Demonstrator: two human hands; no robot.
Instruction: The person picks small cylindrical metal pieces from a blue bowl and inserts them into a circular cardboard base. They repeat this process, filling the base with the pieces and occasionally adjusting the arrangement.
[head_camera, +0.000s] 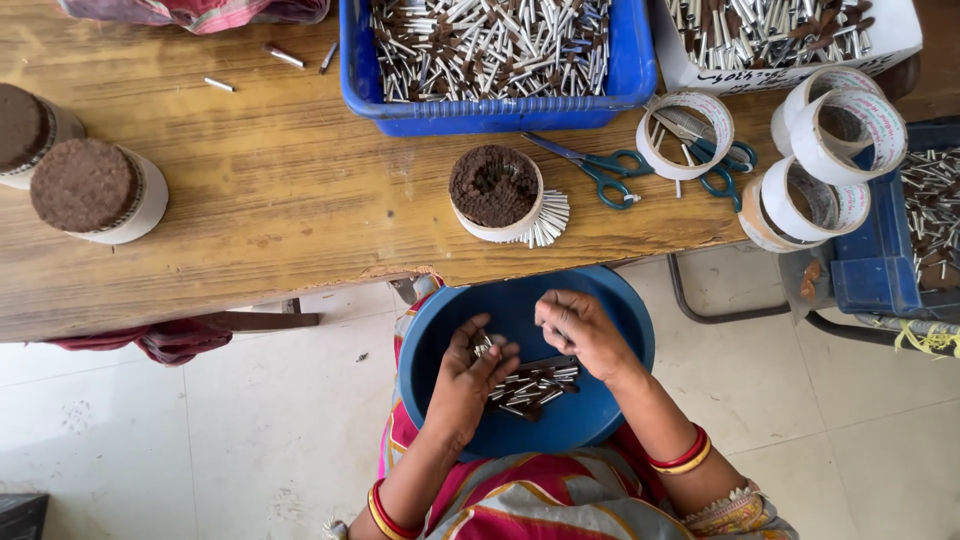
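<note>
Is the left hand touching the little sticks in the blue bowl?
Touching. The head view shows the left hand with fingers curled around a few small sticks, resting on the pile in the blue bowl.

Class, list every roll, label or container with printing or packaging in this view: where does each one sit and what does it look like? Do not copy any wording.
Tape roll: on the table by the scissors, white ring with small coloured print.
Three tape rolls: stacked at the table's right edge, white with print.
White box: top right, rectangular, holding sticks.
No signs or screens.
</note>
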